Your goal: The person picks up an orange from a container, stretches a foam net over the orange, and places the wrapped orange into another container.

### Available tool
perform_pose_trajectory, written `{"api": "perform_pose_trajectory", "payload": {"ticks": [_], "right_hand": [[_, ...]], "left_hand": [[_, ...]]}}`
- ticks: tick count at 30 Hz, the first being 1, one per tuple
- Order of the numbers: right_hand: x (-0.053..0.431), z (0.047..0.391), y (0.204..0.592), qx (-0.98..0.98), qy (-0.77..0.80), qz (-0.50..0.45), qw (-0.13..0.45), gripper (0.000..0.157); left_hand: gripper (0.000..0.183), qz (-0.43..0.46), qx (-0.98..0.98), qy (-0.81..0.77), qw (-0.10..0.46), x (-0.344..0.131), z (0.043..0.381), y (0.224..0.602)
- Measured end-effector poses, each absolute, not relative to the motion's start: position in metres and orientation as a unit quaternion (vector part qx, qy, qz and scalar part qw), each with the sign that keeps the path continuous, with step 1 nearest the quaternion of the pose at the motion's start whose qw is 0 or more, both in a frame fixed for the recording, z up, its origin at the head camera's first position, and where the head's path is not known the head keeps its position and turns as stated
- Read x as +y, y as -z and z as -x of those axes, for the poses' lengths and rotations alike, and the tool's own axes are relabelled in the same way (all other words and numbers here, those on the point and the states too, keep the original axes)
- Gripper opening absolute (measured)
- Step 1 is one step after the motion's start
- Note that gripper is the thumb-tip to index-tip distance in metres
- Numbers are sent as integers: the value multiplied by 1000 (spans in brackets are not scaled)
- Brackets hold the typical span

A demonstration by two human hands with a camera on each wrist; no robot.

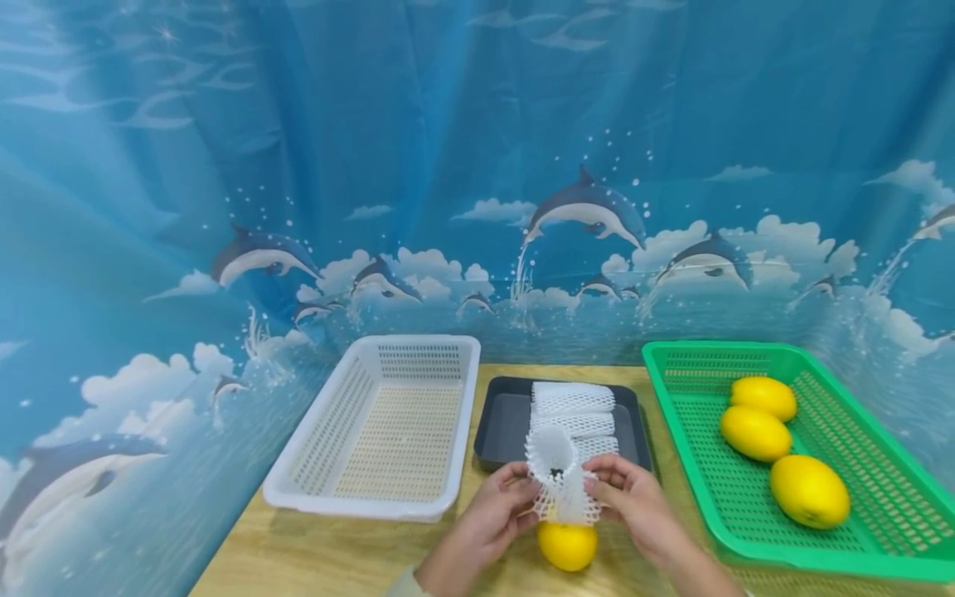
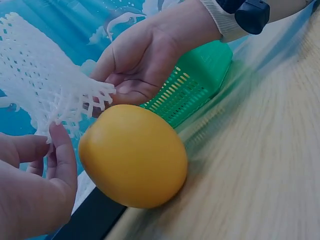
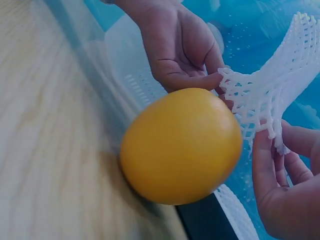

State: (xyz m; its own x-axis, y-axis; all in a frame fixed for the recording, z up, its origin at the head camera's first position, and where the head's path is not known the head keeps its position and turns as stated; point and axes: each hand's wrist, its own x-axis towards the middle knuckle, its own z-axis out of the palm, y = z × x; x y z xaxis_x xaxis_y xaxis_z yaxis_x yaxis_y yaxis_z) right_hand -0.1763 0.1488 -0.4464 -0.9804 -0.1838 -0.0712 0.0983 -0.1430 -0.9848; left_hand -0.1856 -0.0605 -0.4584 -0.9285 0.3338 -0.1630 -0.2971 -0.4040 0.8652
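A white foam net sleeve [image 1: 555, 464] is held between my two hands, its mesh rim spread wide. My left hand [image 1: 496, 514] pinches one side of the rim, and my right hand [image 1: 634, 506] pinches the opposite side. Just below the sleeve, a yellow lemon-like fruit [image 1: 567, 547] rests on the wooden table, in front of the dark tray. Both wrist views show the fruit [image 2: 132, 156] close to the sleeve's open end [image 3: 250, 107], its body outside the mesh. More foam net sleeves [image 1: 573, 398] lie in the dark grey tray [image 1: 503, 423] behind my hands.
To the left stands a white plastic basket [image 1: 466, 414] with slotted walls. On the right, a green basket [image 1: 690, 481] holds three yellow fruits [image 1: 809, 491]. A blue dolphin-print curtain [image 1: 448, 166] hangs behind the wooden table [image 1: 328, 551].
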Motion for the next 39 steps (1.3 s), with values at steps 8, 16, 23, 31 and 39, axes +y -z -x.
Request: {"api": "perform_pose_trajectory", "payload": {"ticks": [8,16,23,31,39], "right_hand": [[149,170,453,661,743,38,98,17],[152,166,459,673,731,34,104,18],[155,160,468,666,737,33,113,19],[158,159,474,664,738,52,113,27],[161,157,477,655,743,57,128,21]], "left_hand": [[16,-21,515,-833,203,-68,179,466],[19,-15,519,-829,209,-75,174,474],[19,-4,531,-818,220,-78,171,479],[20,-7,544,-808,225,-79,168,487],[21,-9,540,-808,234,-80,167,489]]}}
